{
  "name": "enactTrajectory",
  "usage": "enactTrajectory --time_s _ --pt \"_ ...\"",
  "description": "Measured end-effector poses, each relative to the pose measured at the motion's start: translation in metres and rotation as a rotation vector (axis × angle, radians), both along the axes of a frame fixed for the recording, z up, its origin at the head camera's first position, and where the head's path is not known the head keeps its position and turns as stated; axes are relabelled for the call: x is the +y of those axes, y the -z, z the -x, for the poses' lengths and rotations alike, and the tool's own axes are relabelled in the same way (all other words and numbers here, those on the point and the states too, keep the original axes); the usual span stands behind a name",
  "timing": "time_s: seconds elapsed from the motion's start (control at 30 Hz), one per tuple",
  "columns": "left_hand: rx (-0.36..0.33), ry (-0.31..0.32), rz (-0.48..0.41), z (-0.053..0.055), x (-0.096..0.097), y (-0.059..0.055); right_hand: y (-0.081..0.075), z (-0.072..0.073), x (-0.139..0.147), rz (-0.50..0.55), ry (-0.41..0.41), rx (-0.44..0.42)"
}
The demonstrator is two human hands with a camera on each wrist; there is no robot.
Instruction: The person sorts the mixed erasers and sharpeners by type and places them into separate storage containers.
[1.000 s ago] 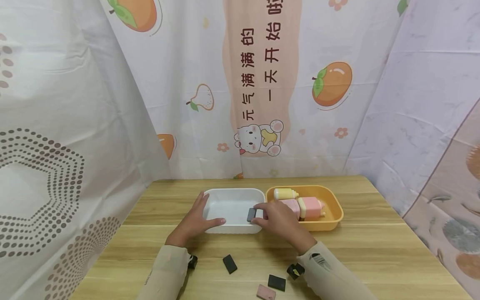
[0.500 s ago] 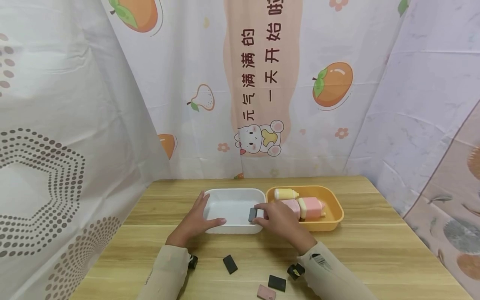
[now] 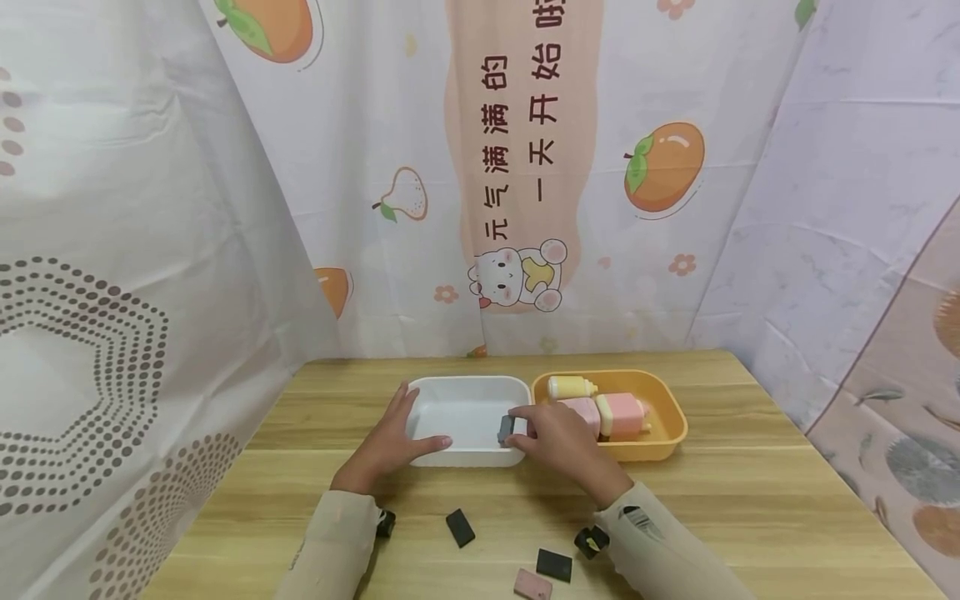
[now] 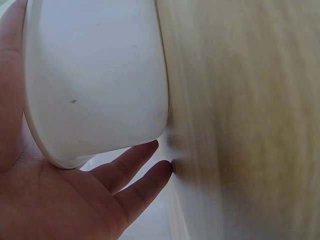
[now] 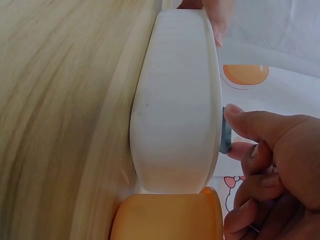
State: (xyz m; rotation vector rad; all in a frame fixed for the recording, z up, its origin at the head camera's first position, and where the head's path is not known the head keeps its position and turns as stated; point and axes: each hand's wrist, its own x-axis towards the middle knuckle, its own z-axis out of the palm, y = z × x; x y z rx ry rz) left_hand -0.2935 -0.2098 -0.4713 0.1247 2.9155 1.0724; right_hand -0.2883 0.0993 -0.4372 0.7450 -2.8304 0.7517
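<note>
My left hand [image 3: 386, 446] holds the near left corner of a white plastic tray [image 3: 468, 457]. Its thumb lies along the near rim and its fingers spread down the left end. In the left wrist view, fingertips [image 4: 162, 169] reach round the tray's end close to the table. Between thumb and forefinger, my right hand [image 3: 562, 442] pinches a small dark grey rectangular block [image 3: 506, 429] at the tray's right end. The right wrist view shows that block [image 5: 226, 132] just above the rim, with the other fingers curled. Its lower edge is partly hidden.
An orange tray [image 3: 678, 433] abuts the white one on the right, holding a yellow bottle [image 3: 570, 387] and pink containers [image 3: 622, 415]. Nearer on the wooden table [image 3: 750, 500] lie two black blocks [image 3: 460, 528] and a pink block [image 3: 532, 584]. A printed curtain [image 3: 390, 275] hangs behind.
The grey block has shifted slightly right and tilted in the right hand's pinch, so it looks narrower. Both hands and the trays stay in place.
</note>
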Motion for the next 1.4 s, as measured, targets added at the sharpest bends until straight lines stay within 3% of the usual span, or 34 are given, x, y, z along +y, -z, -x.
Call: enactTrajectory --time_s 1.4 --pt "0.006 0.000 0.003 0.0001 -0.0004 0.0004 -0.0015 -0.0005 -0.0011 0.019 0.014 0.006"
